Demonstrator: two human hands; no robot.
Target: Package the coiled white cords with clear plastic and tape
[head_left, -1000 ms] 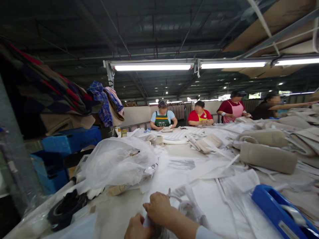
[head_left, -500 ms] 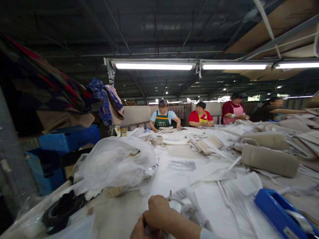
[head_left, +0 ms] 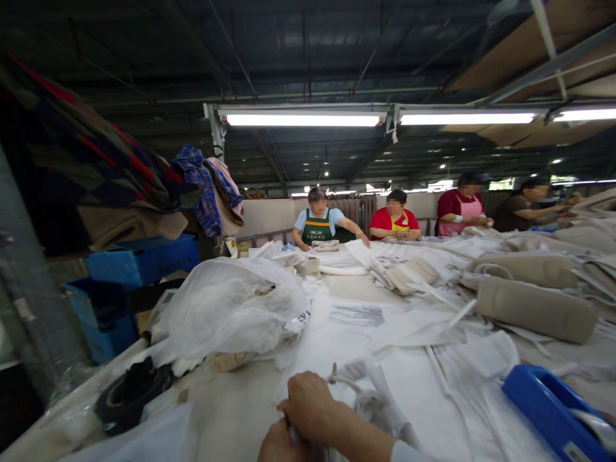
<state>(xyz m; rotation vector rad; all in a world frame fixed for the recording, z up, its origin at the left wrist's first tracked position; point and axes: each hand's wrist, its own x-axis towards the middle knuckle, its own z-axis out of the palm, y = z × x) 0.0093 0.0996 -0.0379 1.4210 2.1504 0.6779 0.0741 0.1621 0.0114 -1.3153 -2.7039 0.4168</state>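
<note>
At the bottom edge my right hand (head_left: 312, 405) is closed, its fingers curled down over something small and greyish. My left hand (head_left: 278, 444) is closed just below it, touching it and partly cut off by the frame. What the two hands grip between them is mostly hidden. Just beyond my right hand lies a beige cord loop (head_left: 347, 383) on a bundle in thin white wrapping (head_left: 373, 401). White sheets (head_left: 409, 391) spread beneath and to the right of my hands.
A translucent plastic bag (head_left: 231, 308) bulges at left, near a black round item (head_left: 132, 394). A blue tape dispenser (head_left: 553, 410) stands at right. Beige padded pieces (head_left: 534, 308) pile up behind it. Several co-workers sit across the table, one in a green apron (head_left: 317, 228).
The view has shifted slightly, so most things sit a little farther right. My hands remain together, with a small shift in pose. The green-aproned co-worker's arm now reaches out over a white sheet.
</note>
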